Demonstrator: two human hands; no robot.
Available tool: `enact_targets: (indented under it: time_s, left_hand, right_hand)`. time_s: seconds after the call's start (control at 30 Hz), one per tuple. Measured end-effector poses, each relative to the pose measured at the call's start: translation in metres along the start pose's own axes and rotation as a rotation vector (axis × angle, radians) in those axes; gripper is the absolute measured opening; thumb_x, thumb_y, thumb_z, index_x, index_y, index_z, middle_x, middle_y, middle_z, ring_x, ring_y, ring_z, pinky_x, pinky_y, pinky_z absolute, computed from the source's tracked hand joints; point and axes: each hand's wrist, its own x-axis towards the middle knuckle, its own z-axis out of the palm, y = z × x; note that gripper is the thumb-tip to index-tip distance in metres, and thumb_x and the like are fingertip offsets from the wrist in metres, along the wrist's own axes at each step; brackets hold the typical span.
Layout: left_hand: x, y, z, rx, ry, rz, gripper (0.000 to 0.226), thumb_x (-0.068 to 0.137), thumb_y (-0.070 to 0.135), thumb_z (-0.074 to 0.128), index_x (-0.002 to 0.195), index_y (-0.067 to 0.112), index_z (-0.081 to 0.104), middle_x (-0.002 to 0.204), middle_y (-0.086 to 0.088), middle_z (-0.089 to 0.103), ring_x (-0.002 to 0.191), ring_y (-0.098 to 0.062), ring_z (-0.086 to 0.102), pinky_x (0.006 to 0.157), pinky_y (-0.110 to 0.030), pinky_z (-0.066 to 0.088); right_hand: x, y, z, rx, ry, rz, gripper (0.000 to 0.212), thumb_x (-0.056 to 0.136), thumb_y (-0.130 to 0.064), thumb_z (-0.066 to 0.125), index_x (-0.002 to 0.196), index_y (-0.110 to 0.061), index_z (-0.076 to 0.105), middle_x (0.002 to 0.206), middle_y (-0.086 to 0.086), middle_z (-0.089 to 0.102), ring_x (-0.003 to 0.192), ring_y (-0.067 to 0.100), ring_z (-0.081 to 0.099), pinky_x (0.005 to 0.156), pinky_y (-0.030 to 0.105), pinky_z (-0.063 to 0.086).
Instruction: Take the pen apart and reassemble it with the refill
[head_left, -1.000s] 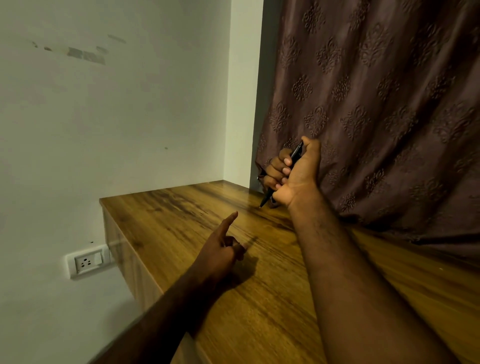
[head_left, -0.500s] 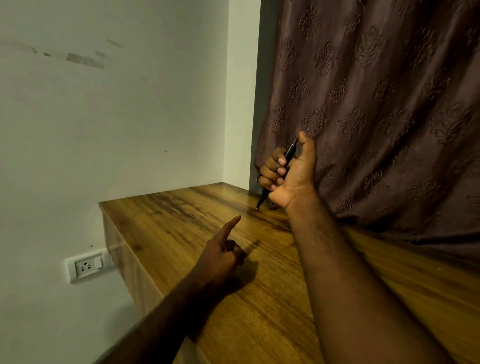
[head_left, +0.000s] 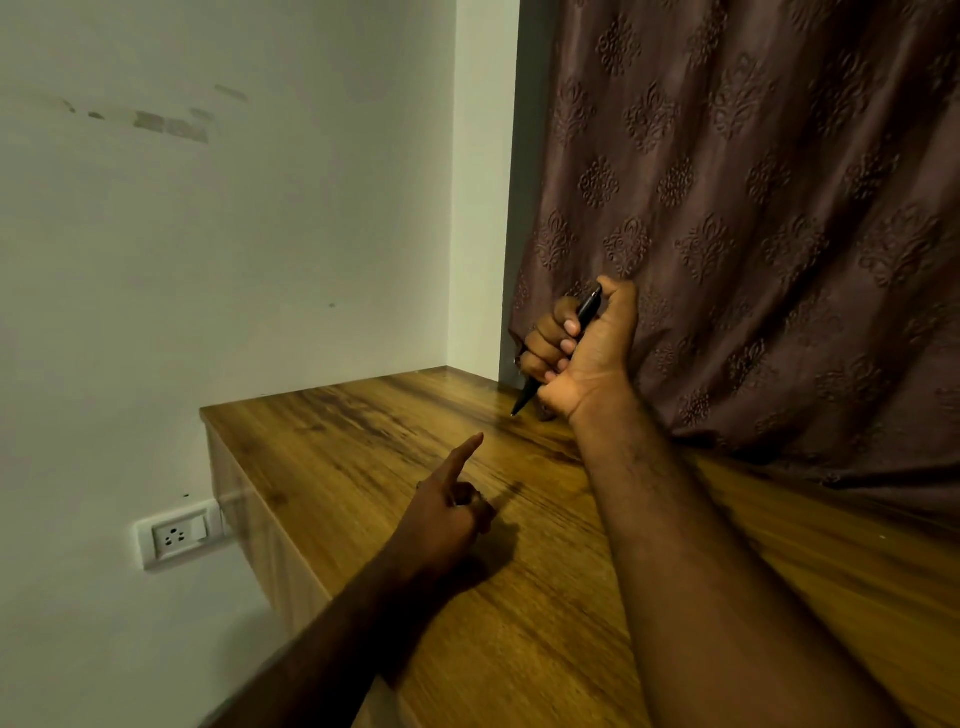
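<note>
A black pen (head_left: 585, 315) stands tilted in my right hand (head_left: 587, 358), which is fisted around its barrel with the thumb on the top end. The pen's tip (head_left: 514, 412) points down-left, just above the far part of the wooden table (head_left: 363, 457). My left hand (head_left: 447, 512) rests on the table nearer to me, holding nothing, its index finger stretched out toward the pen and the other fingers curled in. No separate refill or loose pen part shows anywhere.
A brown patterned curtain (head_left: 753, 208) hangs right behind my right hand and drapes onto the table's back edge. A white wall runs along the left, with a socket and switch plate (head_left: 179, 535) below the table's left edge.
My right hand with the pen has stayed raised near the curtain, barely shifting; the pen tip hovers closer to the tabletop. The left hand keeps pointing and has not moved.
</note>
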Motion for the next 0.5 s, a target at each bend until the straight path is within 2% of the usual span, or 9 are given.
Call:
enact_targets:
  time_s: [0.23,0.4,0.5]
  left_hand:
    - [0.0010,-0.0031,0.0003,0.025,0.003,0.036,0.069,0.089,0.016,0.063,0.145,0.037,0.028,0.070,-0.003,0.062,0.063,-0.007,0.056,0.055,-0.011,0.048]
    - [0.0015,-0.0041,0.0000,0.052,0.003,0.042,0.070,0.090,0.014,0.061,0.146,0.038,0.027,0.071,-0.002,0.063,0.063,-0.006,0.057,0.058,-0.016,0.049]
    - [0.0010,-0.0055,0.0006,0.050,0.010,0.041,0.070,0.090,0.012,0.061,0.146,0.038,0.027,0.071,-0.002,0.064,0.066,-0.009,0.058,0.062,-0.018,0.050]
  right_hand:
    - [0.0017,-0.0001,-0.0031,0.070,0.037,0.005,0.064,0.085,-0.068,0.031,0.048,-0.017,0.042,0.036,-0.005,0.031,0.029,0.009,0.022,0.036,0.014,0.016]
    - [0.0033,-0.0001,-0.0048,0.092,0.075,-0.041,0.058,0.085,-0.057,0.030,0.045,-0.017,0.038,0.035,-0.005,0.027,0.029,0.010,0.018,0.037,0.013,0.015]
    - [0.0052,-0.0006,-0.0078,0.116,0.101,-0.067,0.054,0.083,-0.058,0.029,0.048,-0.017,0.036,0.036,-0.005,0.026,0.031,0.011,0.017,0.037,0.014,0.014]
